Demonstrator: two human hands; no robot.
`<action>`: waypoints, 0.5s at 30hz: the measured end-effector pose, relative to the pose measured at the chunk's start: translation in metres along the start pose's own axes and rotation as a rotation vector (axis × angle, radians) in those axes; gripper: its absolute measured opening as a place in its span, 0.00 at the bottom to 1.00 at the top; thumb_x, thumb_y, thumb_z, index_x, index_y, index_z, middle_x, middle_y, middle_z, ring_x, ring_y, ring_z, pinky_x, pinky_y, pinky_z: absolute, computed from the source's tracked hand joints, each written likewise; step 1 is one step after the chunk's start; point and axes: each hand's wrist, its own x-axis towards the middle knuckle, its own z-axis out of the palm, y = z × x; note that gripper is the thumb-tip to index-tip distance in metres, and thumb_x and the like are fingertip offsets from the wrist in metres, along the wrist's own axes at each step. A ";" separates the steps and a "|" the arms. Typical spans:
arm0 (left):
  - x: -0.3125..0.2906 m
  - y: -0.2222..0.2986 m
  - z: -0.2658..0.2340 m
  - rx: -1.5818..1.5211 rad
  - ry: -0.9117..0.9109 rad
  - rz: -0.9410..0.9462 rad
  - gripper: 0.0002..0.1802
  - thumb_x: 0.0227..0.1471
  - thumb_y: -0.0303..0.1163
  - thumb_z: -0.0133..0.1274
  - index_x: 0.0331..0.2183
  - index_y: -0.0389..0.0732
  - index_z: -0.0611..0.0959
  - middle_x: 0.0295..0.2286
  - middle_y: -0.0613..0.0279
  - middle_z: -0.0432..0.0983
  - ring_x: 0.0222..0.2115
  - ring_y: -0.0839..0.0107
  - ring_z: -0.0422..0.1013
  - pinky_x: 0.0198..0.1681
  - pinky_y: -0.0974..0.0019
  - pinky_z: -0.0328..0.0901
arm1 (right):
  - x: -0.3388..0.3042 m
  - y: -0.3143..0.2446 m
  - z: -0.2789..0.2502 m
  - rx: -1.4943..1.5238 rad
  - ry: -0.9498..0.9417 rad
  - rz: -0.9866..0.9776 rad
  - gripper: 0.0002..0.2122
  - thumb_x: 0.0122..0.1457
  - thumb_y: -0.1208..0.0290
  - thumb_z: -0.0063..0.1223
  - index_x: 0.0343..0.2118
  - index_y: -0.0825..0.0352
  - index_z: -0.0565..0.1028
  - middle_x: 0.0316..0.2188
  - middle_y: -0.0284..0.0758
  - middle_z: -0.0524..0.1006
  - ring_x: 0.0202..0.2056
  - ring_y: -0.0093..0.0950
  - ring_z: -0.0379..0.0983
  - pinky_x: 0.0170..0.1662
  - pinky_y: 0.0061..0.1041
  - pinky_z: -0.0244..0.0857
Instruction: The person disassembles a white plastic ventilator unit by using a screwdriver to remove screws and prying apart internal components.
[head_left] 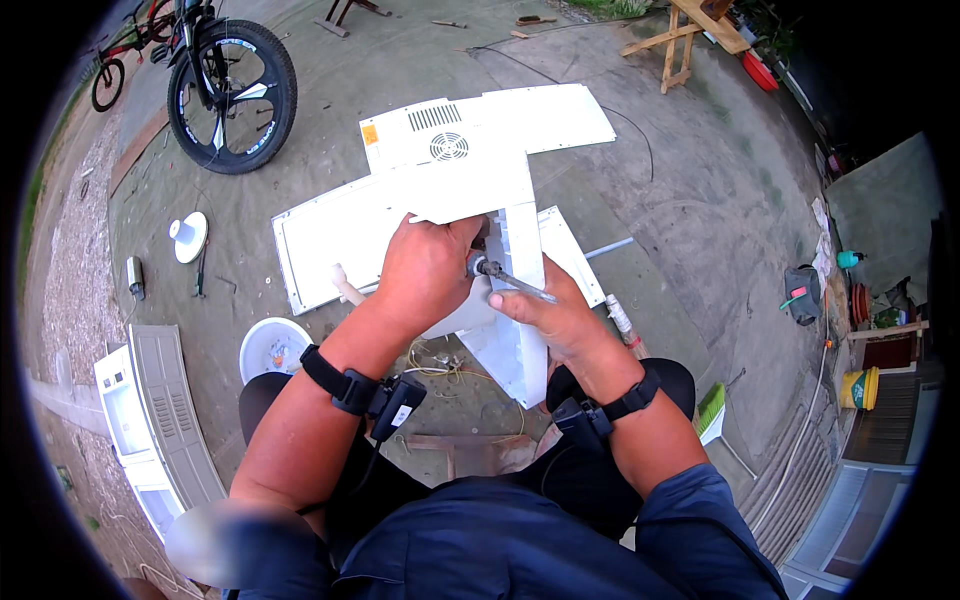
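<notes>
A white plastic housing (522,235) with ribbed inner walls stands tilted between my knees. My left hand (432,262) is closed at its inner side, with the fingertips hidden from view. Out of that fist comes a slim greyish metal rod (515,280) with a pale ring at its left end, slanting toward my right hand. My right hand (560,312) clasps the housing's right wall, its thumb on the inner side just below the rod and its fingers behind the wall.
Large white panels (440,140), one vented, lie beyond the housing. A white bowl (275,345) with small parts stands left, near a white lamp-shaped piece (188,238). Wires (445,370) lie below my hands. A bicycle (232,95) is at the far left, a green brush (711,412) at right.
</notes>
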 end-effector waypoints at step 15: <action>0.000 0.001 -0.004 0.072 -0.046 -0.012 0.24 0.39 0.19 0.57 0.44 0.33 0.75 0.33 0.43 0.76 0.31 0.46 0.75 0.34 0.53 0.71 | 0.000 0.001 0.004 0.043 0.033 0.028 0.38 0.47 0.59 0.67 0.59 0.74 0.64 0.52 0.42 0.72 0.55 0.32 0.67 0.60 0.32 0.57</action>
